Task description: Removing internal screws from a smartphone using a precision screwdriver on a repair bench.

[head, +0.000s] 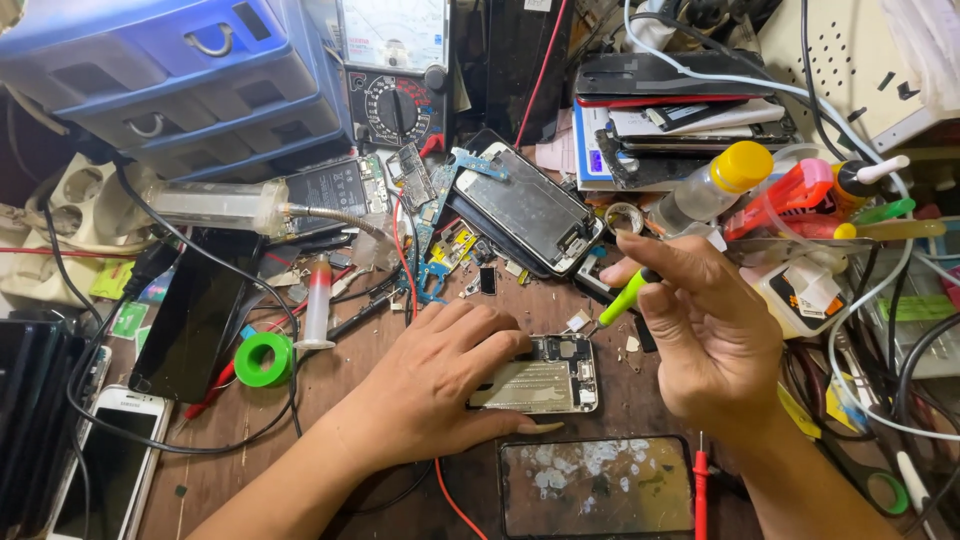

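Over opened phone (545, 375), left hand (440, 390) flat.

Lime-green screwdriver (626, 297), green tape roll (264, 359), yellow-capped bottle (712, 186)

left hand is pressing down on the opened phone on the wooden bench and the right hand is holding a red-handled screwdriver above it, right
Not quite. The head view shows the right hand holding a screwdriver with a bright green handle, not a red one. The rest holds: the left hand presses down on the opened phone with its exposed metal insides on the brown wooden bench.
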